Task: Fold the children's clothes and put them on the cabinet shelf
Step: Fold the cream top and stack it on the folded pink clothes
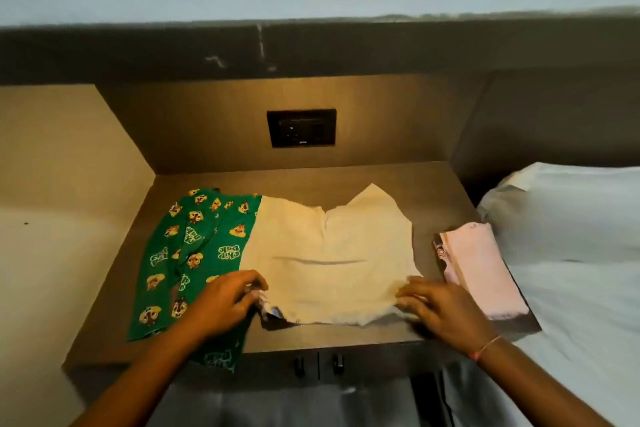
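Observation:
A cream garment (329,253) lies spread flat in the middle of the brown cabinet shelf (433,194). My left hand (225,302) pinches its near left corner. At the near right corner my right hand (436,308) grips the hem. Green patterned trousers (183,253) lie at the left, partly under the cream garment and under my left forearm; one leg hangs over the front edge. A folded pink garment (481,267) rests at the shelf's right end.
A black socket plate (300,128) sits in the back panel of the niche. A beige side wall (69,184) closes the left. A bed with a white pillow (568,218) adjoins the right. Two cabinet door handles (318,365) show below the front edge.

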`<state>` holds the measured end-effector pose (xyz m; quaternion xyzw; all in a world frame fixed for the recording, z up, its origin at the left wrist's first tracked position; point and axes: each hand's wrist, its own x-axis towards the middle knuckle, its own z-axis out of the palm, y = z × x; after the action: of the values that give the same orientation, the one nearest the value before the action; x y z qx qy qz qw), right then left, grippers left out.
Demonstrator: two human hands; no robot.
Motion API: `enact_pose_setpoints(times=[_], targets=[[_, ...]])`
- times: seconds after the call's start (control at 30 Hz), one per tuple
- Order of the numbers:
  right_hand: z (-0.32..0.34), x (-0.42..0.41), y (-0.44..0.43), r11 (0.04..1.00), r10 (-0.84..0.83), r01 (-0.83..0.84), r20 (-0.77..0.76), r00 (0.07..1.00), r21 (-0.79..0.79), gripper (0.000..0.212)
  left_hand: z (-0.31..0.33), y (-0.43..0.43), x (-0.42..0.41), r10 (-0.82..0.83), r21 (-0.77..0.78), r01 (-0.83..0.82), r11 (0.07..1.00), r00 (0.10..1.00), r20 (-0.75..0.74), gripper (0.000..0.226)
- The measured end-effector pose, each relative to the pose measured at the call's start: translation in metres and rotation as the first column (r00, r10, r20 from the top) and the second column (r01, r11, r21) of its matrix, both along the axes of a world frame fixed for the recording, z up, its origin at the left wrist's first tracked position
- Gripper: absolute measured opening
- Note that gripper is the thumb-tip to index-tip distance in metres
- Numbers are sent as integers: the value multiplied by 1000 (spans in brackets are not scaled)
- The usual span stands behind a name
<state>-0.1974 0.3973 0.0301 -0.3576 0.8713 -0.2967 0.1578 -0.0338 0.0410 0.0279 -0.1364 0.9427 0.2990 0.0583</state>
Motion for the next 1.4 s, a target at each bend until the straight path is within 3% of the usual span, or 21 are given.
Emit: enact_pose_setpoints(times=[0.07,0.13,0.23,0.33,0.5,0.57,0.7,0.8,0.97,1.17,1.27,1.4], targets=[[-6,-2,-8,999,-29,31,53,998,-37,27,-12,1,-5,16,-19,-17,1000,999,-41,22],[-11,-18,-32,993,-72,72,1,997,-94,37,-23,3,-25,8,-127,-25,992,992,-128,38],[-26,-54,-75,989,-22,41,-139,990,140,58,-37,6,-61,-36,-379,5,925,997,-75,60],[-50,-80,-86,925,14,81,-245,969,372,65,-61,-9,-69,55,-473,-53,879,998,-10,67],[-56,-96,-86,902,30,103,-300,953,419,66,-66,-18,-71,109,-489,-90,868,994,9,70],[-48,-82,-82,930,29,78,-284,959,359,66,-57,-15,-66,28,-462,-40,886,999,-33,68],[-31,-18,-41,995,54,-25,-319,946,97,49,-35,-14,-14,-207,-394,126,911,964,-169,63],[-34,24,-6,991,99,-57,-382,919,121,41,-35,-7,30,-306,-391,224,893,939,-160,52],[-39,37,7,977,124,-42,-395,910,210,35,-41,-1,40,-259,-378,164,911,941,-217,27],[-48,49,22,997,72,-55,-461,884,50,25,-34,6,42,-210,-335,112,935,939,-271,18],[-35,58,28,1000,-1,-9,-403,915,-23,25,-18,12,52,-116,-212,51,976,945,-306,15],[-8,66,35,992,-64,45,-169,983,-115,22,8,19,64,30,82,-5,997,954,-300,16]])
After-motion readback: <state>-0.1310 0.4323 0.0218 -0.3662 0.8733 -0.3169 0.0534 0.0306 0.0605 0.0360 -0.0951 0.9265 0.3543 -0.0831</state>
